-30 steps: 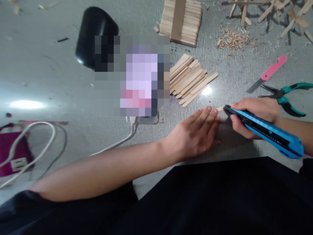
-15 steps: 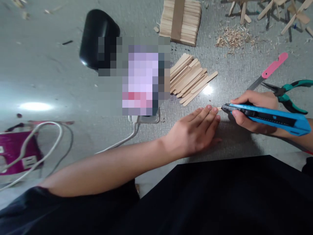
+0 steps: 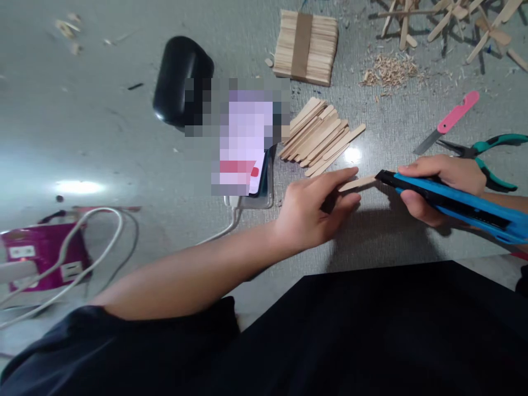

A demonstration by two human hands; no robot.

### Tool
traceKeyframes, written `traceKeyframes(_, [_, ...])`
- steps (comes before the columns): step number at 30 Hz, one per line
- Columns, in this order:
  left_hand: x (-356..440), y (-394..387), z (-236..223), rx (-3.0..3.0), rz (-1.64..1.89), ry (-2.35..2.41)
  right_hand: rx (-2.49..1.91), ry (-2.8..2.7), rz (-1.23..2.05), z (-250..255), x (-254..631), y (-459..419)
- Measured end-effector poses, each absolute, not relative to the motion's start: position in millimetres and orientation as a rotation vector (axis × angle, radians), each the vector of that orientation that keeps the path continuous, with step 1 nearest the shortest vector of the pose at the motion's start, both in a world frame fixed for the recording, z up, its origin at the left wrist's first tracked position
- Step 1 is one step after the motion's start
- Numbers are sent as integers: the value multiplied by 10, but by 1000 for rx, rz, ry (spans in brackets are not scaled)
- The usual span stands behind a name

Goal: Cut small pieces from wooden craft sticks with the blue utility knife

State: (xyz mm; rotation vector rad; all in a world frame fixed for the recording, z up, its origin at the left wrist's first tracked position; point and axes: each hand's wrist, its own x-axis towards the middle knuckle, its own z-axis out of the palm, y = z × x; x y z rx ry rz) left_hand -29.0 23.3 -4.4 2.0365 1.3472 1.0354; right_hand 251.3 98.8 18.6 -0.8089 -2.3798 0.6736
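My right hand (image 3: 437, 184) is wrapped around a blue utility knife (image 3: 466, 203). The knife's black tip meets the right end of a wooden craft stick (image 3: 358, 183). My left hand (image 3: 315, 206) is beside that stick, its index finger and thumb parted with the stick's left end in the gap; its other fingers are mostly hidden. Just above, a loose pile of craft sticks (image 3: 322, 137) lies on the grey table. Beyond my right hand are a pink-handled folding blade (image 3: 457, 114) and green-handled pliers (image 3: 474, 151).
A banded bundle of craft sticks (image 3: 322, 49) lies at the back, near wood shavings (image 3: 390, 70) and assembled stick pieces (image 3: 451, 14). To the left are a partly blurred phone (image 3: 258, 179) with a white cable (image 3: 225, 226), a black rounded case (image 3: 181, 80) and a purple box (image 3: 49, 253).
My left hand has lifted its flat, pressing fingers and parted them, uncovering more of the stick. The knife remains in my right hand at the stick's end. The view has shifted slightly.
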Motion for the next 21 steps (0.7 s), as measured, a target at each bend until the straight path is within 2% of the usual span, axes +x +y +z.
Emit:
traceKeyframes(7, [-285,310,112,1652,833,1247,-676,-2228,441,57,2381,910])
traceKeyframes(14, [-276,277,87,1345,807,1177,-565,-2322,603,227,2398,952])
traceKeyframes(21, [-256,251,63,1120,865,1071,-768,-2251,838,151,2448,862])
